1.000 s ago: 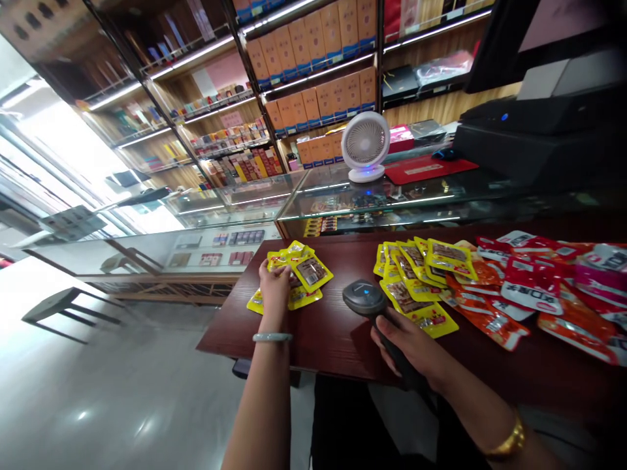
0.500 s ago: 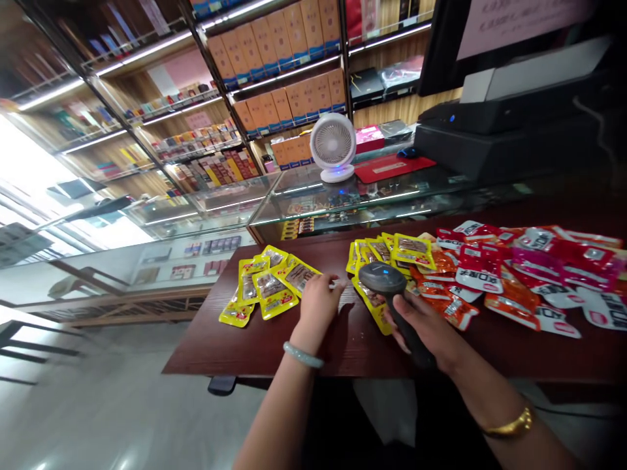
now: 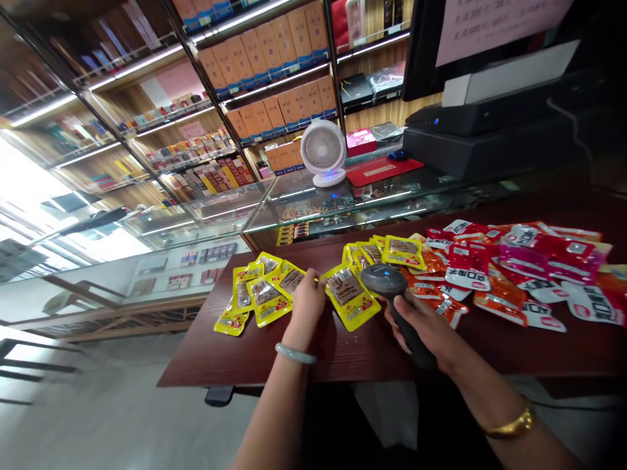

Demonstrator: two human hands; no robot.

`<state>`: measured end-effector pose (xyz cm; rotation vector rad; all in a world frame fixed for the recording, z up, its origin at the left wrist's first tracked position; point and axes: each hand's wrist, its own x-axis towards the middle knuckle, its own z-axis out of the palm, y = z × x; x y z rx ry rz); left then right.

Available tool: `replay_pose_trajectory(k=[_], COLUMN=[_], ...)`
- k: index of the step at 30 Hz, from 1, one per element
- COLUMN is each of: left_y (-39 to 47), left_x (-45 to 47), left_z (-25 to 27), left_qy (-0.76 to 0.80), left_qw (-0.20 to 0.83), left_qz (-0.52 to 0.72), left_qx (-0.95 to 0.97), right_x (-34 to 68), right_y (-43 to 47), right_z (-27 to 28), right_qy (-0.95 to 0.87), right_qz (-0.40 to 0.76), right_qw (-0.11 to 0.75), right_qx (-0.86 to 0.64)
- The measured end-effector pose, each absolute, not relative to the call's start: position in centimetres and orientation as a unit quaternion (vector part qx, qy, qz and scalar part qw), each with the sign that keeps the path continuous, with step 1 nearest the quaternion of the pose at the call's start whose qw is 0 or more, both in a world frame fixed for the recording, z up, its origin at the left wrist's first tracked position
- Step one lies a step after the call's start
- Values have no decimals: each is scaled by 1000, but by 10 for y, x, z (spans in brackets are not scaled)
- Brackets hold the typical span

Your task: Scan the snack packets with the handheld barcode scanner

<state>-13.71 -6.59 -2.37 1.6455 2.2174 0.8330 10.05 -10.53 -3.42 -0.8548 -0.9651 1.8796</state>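
My left hand point(image 3: 308, 299), with a pale bangle at the wrist, pinches the upper left corner of a yellow snack packet point(image 3: 351, 301). A brown filling shows through the packet's clear window. In my right hand point(image 3: 425, 325) is a black handheld barcode scanner point(image 3: 385, 281), its head over the packet's right edge. Several similar yellow packets point(image 3: 268, 300) lie spread to the left of my left hand. Behind the scanner there is another group of yellow packets point(image 3: 402, 252). Red, orange and purple snack bags point(image 3: 467, 266) are heaped on the right.
The dark red wooden table point(image 3: 215, 356) meets a glass display counter point(image 3: 274, 196). A white fan point(image 3: 323, 149), a red mat point(image 3: 382, 172) and a black register with a screen point(image 3: 455, 137) stand on the counter. Shelves of boxes point(image 3: 279, 39) line the back.
The yellow packet has come out leftward from beneath the scanner, drawn by my left hand, and now shows almost whole. My right hand keeps its hold on the scanner. The view has shifted slightly.
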Motion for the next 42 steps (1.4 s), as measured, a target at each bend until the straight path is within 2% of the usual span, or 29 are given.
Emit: replay_pose_trajectory(k=[6, 14, 19, 23, 25, 27, 29, 32, 35, 42], left_y=[-80, -90, -83, -79, -81, -84, -87, -89, -88, -75], left_x=[-164, -167, -212, -264, -272, -262, -237, -193, -172, -205], left_z=[-23, -25, -22, -2, 10, 17, 16, 4, -13, -25], left_qy=[746, 757, 799, 851, 867, 867, 850, 790, 745, 771], left_qw=[138, 114, 105, 43, -23, -95, -119, -49, -11, -44], left_qz=[348, 329, 328, 327, 317, 294, 246, 137, 61, 5], left_qx=[551, 553, 493, 409, 385, 391, 450, 595, 665, 635], right_x=[80, 52, 47, 48, 48, 48, 49, 51, 56, 70], right_y=[-110, -111, -111, -113, -113, -112, -111, -110, -111, -111], right_z=[-37, -29, -26, -30, -31, -31, -31, -32, -31, -29], right_qy=[-406, -420, -435, -434, -432, -428, -422, -420, -417, -381], right_qz=[765, 767, 766, 766, 765, 766, 767, 766, 767, 777], right_qw=[372, 356, 348, 341, 346, 348, 346, 347, 351, 355], right_qx=[-335, -330, -319, -329, -329, -331, -338, -341, -338, -354])
